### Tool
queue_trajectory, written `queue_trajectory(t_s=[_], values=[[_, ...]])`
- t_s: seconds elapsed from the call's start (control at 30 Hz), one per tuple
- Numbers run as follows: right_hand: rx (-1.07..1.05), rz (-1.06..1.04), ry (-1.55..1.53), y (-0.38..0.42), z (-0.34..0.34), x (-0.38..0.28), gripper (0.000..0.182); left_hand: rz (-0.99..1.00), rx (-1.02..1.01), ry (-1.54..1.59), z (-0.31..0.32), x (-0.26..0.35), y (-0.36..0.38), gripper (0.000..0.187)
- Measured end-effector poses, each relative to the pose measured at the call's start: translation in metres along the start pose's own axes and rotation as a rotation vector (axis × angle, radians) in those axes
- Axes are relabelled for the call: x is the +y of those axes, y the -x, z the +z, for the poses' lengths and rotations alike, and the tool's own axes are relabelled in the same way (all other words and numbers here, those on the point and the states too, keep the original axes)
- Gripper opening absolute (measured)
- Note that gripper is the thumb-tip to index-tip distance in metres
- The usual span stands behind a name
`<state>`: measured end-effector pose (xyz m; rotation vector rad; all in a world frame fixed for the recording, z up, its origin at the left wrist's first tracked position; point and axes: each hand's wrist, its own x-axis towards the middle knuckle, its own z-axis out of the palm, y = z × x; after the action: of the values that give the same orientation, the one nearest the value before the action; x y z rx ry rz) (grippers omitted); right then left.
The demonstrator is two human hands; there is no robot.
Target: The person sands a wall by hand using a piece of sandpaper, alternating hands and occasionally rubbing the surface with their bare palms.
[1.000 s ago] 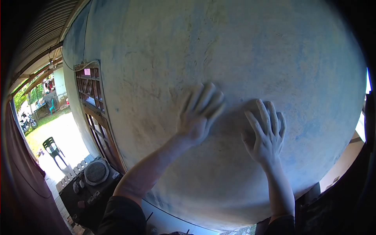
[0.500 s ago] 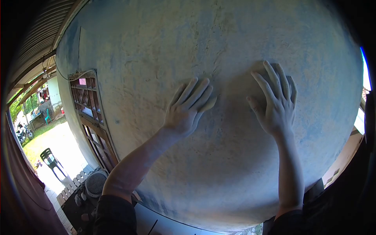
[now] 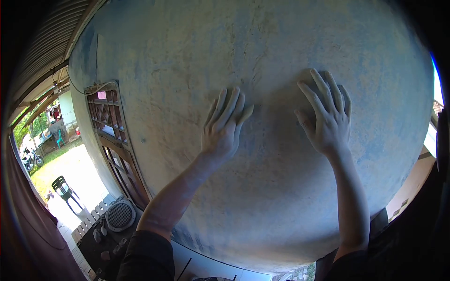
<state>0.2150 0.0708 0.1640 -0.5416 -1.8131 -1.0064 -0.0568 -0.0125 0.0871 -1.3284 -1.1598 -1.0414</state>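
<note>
A plastered wall (image 3: 211, 56), blue-grey with worn patches and cracks, fills most of the head view. My left hand (image 3: 222, 129) lies on it left of the middle, fingers stretched upward and fairly close together, thumb out to the right. Higher and to the right, my right hand (image 3: 329, 122) is spread on the same wall, its fingers pointing up and left. Both palms are hidden, and no object shows in either hand. Shadow falls on the plaster between and below them.
At the left is a brown wooden lattice window (image 3: 104, 112) with a cable above it. Below stand a round-grilled speaker (image 3: 120, 215) and a dark chair (image 3: 65, 193). A maroon curtain (image 3: 28, 210) hangs at the far left; white tiles (image 3: 211, 264) show below.
My left hand has turned more upright and slid slightly left, its fingers closer together. My right hand has shifted slightly left and up. The view has tilted slightly.
</note>
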Motion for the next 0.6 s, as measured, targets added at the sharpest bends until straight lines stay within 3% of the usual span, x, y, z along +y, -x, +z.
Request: queue_trajectory(t_s=[0.07,0.2,0.27,0.37,0.53,0.6], values=[[-0.015,-0.021,-0.005,0.003,0.0,0.002,0.059,0.039,-0.02,-0.062,0.001,0.002,0.039,0.048],[-0.027,-0.04,-0.014,0.001,-0.001,0.003,0.058,0.014,-0.058,-0.074,-0.008,-0.008,-0.013,0.046],[-0.014,-0.057,-0.016,0.001,-0.001,0.006,0.056,-0.065,0.082,-0.089,-0.008,-0.005,-0.056,0.044],[0.012,-0.086,-0.04,0.004,-0.001,0.01,0.059,-0.093,0.157,0.006,0.005,-0.002,-0.06,0.043],[0.013,-0.072,-0.089,0.006,-0.006,0.009,0.058,-0.068,-0.005,0.012,0.005,0.025,0.046,0.043],[0.016,-0.06,-0.099,0.006,-0.006,0.008,0.057,-0.049,-0.069,-0.017,-0.001,0.015,0.045,0.042]])
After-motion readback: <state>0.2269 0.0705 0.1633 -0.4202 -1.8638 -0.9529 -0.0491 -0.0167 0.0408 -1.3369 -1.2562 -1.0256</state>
